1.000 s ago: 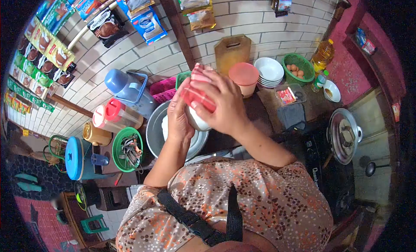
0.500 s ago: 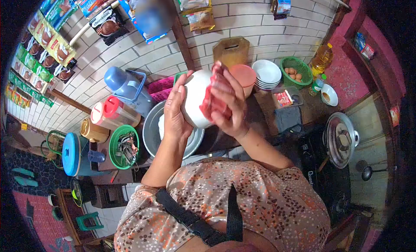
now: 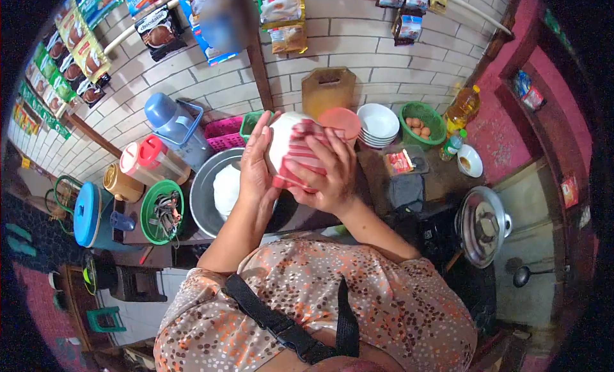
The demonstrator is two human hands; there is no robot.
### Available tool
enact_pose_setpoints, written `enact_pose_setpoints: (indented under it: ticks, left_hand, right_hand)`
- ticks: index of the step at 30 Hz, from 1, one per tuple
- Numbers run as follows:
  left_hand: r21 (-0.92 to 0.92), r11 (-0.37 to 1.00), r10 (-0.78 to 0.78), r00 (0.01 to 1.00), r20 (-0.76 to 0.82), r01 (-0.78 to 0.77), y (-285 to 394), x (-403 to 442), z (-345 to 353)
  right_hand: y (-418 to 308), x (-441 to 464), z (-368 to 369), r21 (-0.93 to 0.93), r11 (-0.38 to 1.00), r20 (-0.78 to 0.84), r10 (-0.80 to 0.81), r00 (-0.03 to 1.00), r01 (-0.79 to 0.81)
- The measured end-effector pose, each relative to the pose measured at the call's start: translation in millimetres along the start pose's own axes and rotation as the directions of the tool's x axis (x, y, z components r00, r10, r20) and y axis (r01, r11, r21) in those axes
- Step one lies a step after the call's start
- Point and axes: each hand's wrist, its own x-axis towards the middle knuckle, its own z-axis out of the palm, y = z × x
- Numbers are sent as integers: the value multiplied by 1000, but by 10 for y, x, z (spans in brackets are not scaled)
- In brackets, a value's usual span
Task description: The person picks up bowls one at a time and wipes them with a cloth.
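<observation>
My left hand (image 3: 257, 164) grips the left side of a white bowl (image 3: 277, 143), held up in front of my chest with its rounded outside toward me. A red-and-white striped cloth (image 3: 300, 156) lies against the bowl's right side. My right hand (image 3: 338, 175) presses this cloth on the bowl, its fingers spread over the fabric. Below and to the left stands a grey metal basin (image 3: 199, 202), with a white rounded dish (image 3: 225, 191) in it.
A green basket of cutlery (image 3: 148, 209) stands left of the basin. Stacked white bowls (image 3: 378, 124), a green basket of eggs (image 3: 425, 119) and an oil bottle (image 3: 465, 106) are at back right. A lidded pot (image 3: 481, 241) sits on the stove. Sachets (image 3: 281, 6) hang above.
The bowl has turned and come slightly lower. My right hand has shifted with the cloth across the bowl's outside, and more of the stripes show. The view has moved a little.
</observation>
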Motion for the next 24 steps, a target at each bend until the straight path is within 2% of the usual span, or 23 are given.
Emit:
enact_pose_setpoints:
  ticks: [2,3,6,8,10,12,14,16,18,19,20,22,23,24]
  left_hand:
    - [-3,1000,-4,1000,-19,4,8,-8,71]
    - [3,1000,-2,1000,0,2,9,-13,79]
    - [10,1000,-16,1000,13,16,56,-18,86]
    - [36,998,39,996,74,-42,99,10,63]
    - [35,997,61,993,97,-65,154,-38,75]
    - [142,979,126,984,125,-144,194,-55,51]
    - [128,980,137,983,118,-152,265,-41,18]
    - [57,992,108,988,111,-115,359,-2,-49]
    - [64,991,114,987,110,-121,441,78,-175]
    - [18,997,78,993,94,-80,483,101,-228]
    - [-28,999,38,996,79,-36,518,121,-274]
    - [-17,999,44,994,97,-43,573,163,-334]
    - [-37,999,36,995,92,-33,583,181,-341]
    - [-58,998,27,996,90,-22,585,192,-354]
  right_hand:
    - [156,-87,63,223,975,-167,59,984,-21]
    - [178,-60,79,273,961,-213,95,972,-34]
    - [213,59,77,315,947,-169,127,977,-69]
    - [172,218,20,335,939,-145,140,979,-85]
    - [73,450,-48,433,878,-80,264,961,-205]
    - [62,567,-14,426,880,-24,241,970,-208]
    - [-23,682,60,325,913,66,237,969,-246]
    - [-168,764,114,309,927,47,209,977,-213]
    - [-339,798,116,53,993,92,100,991,-105]
    - [-339,754,187,38,999,63,29,998,-31]
    - [-345,693,250,34,999,63,24,998,-26]
    - [-317,578,366,3,1000,-30,-25,999,25]
    - [-239,557,408,69,997,-96,-37,995,44]
    - [-212,538,473,58,998,-93,-35,995,40]
